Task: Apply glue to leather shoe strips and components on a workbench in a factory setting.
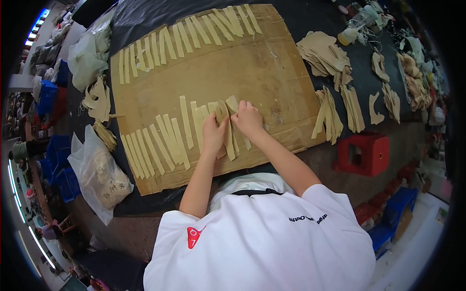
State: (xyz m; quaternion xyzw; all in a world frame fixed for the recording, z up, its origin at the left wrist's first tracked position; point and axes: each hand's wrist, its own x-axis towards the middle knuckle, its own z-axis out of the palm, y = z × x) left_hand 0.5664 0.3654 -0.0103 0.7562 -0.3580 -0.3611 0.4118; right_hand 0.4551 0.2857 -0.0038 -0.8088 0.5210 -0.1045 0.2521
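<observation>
Many strips (186,122); handwriting (116,186) marks one bag (92,174).

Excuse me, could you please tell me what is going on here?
A person is handling pale strips with both hands over a cardboard sheet. The left hand and right hand are close together at the near row. A far row lies along the opposite edge, and a red stool stands to the right.
</observation>
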